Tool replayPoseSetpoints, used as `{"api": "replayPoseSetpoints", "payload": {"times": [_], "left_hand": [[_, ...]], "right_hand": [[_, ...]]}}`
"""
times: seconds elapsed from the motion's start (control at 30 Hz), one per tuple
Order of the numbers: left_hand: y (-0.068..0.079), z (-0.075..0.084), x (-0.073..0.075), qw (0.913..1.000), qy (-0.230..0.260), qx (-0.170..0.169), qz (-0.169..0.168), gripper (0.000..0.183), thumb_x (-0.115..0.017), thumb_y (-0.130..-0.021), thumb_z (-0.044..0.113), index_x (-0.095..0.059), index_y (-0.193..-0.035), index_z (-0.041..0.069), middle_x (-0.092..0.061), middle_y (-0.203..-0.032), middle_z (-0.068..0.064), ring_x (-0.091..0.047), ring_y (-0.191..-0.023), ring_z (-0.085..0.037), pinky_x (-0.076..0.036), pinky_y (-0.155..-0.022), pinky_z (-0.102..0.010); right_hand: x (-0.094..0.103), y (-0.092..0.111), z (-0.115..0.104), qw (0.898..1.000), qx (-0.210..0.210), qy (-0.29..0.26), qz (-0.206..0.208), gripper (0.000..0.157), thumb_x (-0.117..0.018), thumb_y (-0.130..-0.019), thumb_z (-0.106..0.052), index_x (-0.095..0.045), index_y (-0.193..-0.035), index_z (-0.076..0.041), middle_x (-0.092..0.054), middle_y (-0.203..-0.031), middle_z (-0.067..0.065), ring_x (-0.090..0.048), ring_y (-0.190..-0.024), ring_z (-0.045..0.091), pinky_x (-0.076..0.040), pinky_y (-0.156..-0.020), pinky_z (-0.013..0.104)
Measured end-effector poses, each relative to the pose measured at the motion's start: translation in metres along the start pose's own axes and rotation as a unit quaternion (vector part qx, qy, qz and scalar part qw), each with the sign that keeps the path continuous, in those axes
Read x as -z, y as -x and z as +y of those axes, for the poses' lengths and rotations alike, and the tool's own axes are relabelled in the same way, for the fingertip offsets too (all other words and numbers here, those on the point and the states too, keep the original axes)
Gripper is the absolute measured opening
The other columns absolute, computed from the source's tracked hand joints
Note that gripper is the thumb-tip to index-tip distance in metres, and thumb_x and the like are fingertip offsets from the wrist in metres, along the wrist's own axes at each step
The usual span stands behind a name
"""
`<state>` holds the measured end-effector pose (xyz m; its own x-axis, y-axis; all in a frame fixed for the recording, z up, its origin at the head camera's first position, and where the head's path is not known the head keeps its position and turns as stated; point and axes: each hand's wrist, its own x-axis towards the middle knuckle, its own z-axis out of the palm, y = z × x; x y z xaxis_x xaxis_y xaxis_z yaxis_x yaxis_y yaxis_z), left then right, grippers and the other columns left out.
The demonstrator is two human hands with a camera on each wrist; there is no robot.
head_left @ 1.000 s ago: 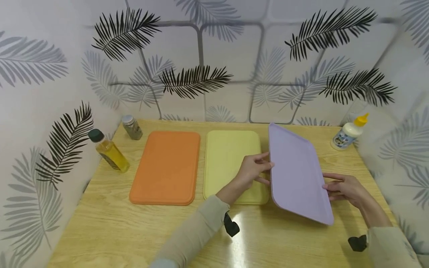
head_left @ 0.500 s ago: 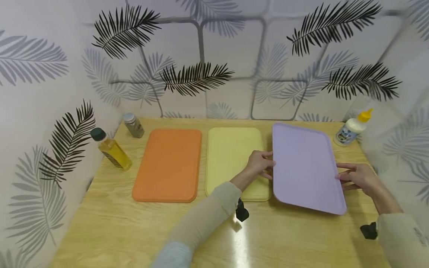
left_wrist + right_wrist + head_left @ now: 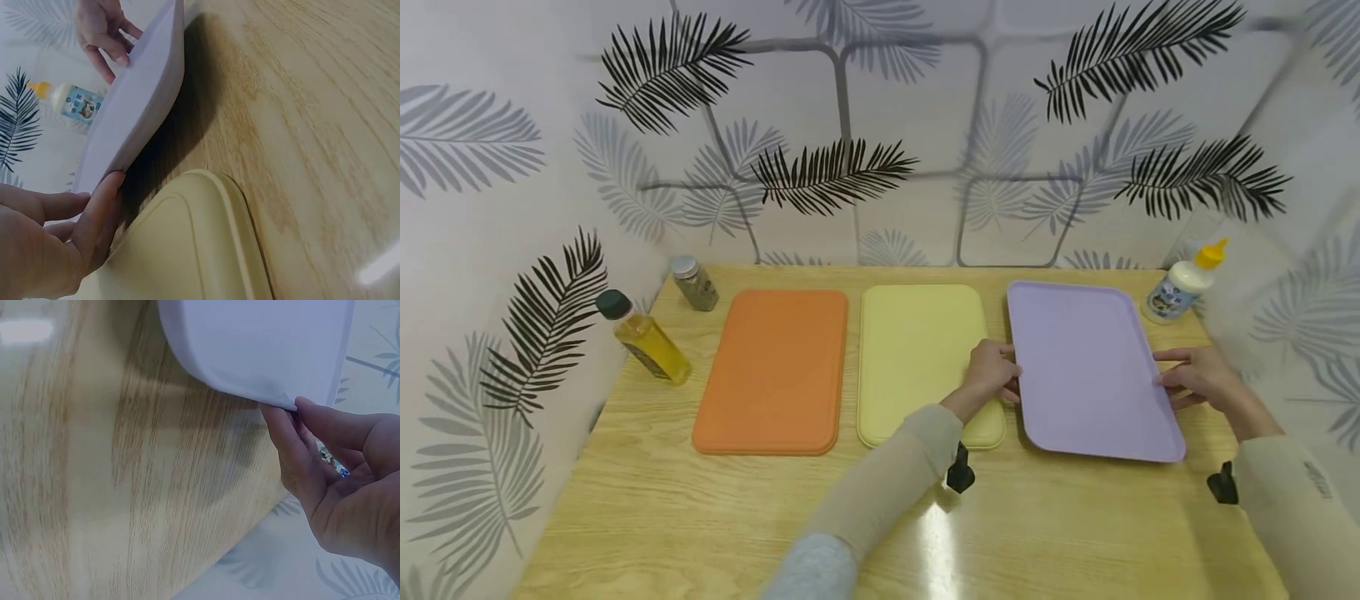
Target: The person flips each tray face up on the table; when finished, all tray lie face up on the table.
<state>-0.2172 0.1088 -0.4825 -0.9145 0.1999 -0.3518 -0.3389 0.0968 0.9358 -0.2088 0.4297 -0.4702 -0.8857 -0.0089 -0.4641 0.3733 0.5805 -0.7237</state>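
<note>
A lilac tray (image 3: 1092,371) with a low raised rim is held between two hands at the right side of the table. My left hand (image 3: 992,369) pinches its left edge, thumb above and fingers beneath, as the left wrist view shows. On the opposite edge my right hand (image 3: 337,462) pinches the rim between thumb and fingertips. The tray's near end stands a little off the wood, with a shadow under it. Just left of it lies a yellow tray (image 3: 921,358), partly covered by my left hand and forearm. An orange tray (image 3: 775,371) lies farther left.
A bottle of yellow oil (image 3: 651,342) with a dark green cap and a grey-lidded shaker jar (image 3: 695,285) stand at the back left. A white bottle with a yellow nozzle (image 3: 1183,285) stands at the back right. Leaf-patterned walls enclose the wooden table (image 3: 700,525).
The lilac tray has gone from steeply tilted to nearly flat and shifted slightly right, lower over the table. Both hands have moved with it, keeping their hold on its edges.
</note>
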Motion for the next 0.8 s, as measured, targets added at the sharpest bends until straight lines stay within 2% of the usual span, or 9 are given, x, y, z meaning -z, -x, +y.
{"api": "replayPoseSetpoints", "payload": {"times": [0.13, 0.23, 0.37, 0.47, 0.6, 0.7, 0.8], "left_hand": [[-0.006, -0.001, -0.006, 0.9996, -0.029, -0.007, -0.005, 0.046, -0.059, -0.085, -0.016, -0.057, -0.129, -0.006, -0.064, -0.083, -0.028, -0.062, -0.058, -0.037, -0.057, -0.06, -0.048], [-0.011, -0.006, -0.011, 0.9951, -0.095, -0.028, -0.006, 0.041, -0.061, -0.085, -0.015, -0.06, -0.126, -0.007, -0.067, -0.084, -0.023, -0.068, -0.064, -0.04, -0.058, -0.055, -0.041], [-0.016, -0.011, -0.018, 0.9761, -0.209, -0.062, 0.002, 0.026, -0.061, -0.085, -0.012, -0.068, -0.109, -0.009, -0.07, -0.08, -0.021, -0.068, -0.057, -0.034, -0.054, -0.044, -0.028], [-0.019, -0.011, -0.021, 0.9595, -0.273, -0.066, 0.016, 0.013, -0.058, -0.085, -0.011, -0.068, -0.092, -0.009, -0.068, -0.071, -0.019, -0.067, -0.05, -0.028, -0.049, -0.037, -0.023], [-0.021, -0.012, -0.023, 0.9457, -0.317, -0.064, 0.035, 0.014, -0.053, -0.085, -0.011, -0.065, -0.09, -0.006, -0.067, -0.08, -0.017, -0.06, -0.038, -0.019, -0.045, -0.033, -0.021], [-0.02, -0.013, -0.023, 0.9393, -0.332, -0.075, 0.047, 0.018, -0.053, -0.086, -0.011, -0.066, -0.098, -0.004, -0.067, -0.091, -0.018, -0.053, -0.033, -0.014, -0.045, -0.033, -0.02], [-0.019, -0.012, -0.022, 0.9335, -0.345, -0.084, 0.052, 0.018, -0.052, -0.087, -0.01, -0.066, -0.097, -0.004, -0.068, -0.089, -0.018, -0.054, -0.034, -0.013, -0.044, -0.032, -0.019]], "right_hand": [[0.003, -0.003, 0.0, 1.0, -0.006, 0.009, 0.003, 0.063, -0.059, -0.089, 0.004, -0.026, -0.139, 0.021, -0.068, -0.075, 0.005, -0.064, -0.066, 0.016, -0.059, -0.064, 0.042], [0.004, -0.002, 0.004, 1.0, -0.012, 0.014, 0.009, 0.063, -0.06, -0.088, 0.004, -0.028, -0.139, 0.02, -0.067, -0.071, 0.004, -0.064, -0.064, 0.015, -0.059, -0.062, 0.042], [0.003, 0.001, 0.011, 1.0, -0.014, 0.008, 0.015, 0.063, -0.062, -0.087, 0.005, -0.029, -0.138, 0.02, -0.066, -0.068, 0.003, -0.064, -0.062, 0.015, -0.059, -0.061, 0.042], [0.001, 0.001, 0.013, 1.0, -0.004, 0.01, 0.023, 0.062, -0.062, -0.086, 0.005, -0.03, -0.137, 0.02, -0.065, -0.067, 0.003, -0.063, -0.061, 0.015, -0.059, -0.06, 0.042], [-0.005, -0.001, 0.009, 0.999, 0.0, 0.028, 0.03, 0.062, -0.062, -0.085, 0.004, -0.031, -0.136, 0.022, -0.065, -0.066, 0.005, -0.063, -0.06, 0.015, -0.059, -0.06, 0.042], [-0.009, -0.001, 0.007, 0.999, 0.002, 0.033, 0.026, 0.063, -0.06, -0.085, 0.003, -0.03, -0.136, 0.023, -0.064, -0.066, 0.005, -0.062, -0.06, 0.014, -0.059, -0.059, 0.041], [-0.01, -0.001, 0.008, 0.999, 0.006, 0.035, 0.028, 0.062, -0.059, -0.084, 0.005, -0.029, -0.135, 0.025, -0.063, -0.066, 0.005, -0.06, -0.059, 0.015, -0.059, -0.058, 0.04]]}}
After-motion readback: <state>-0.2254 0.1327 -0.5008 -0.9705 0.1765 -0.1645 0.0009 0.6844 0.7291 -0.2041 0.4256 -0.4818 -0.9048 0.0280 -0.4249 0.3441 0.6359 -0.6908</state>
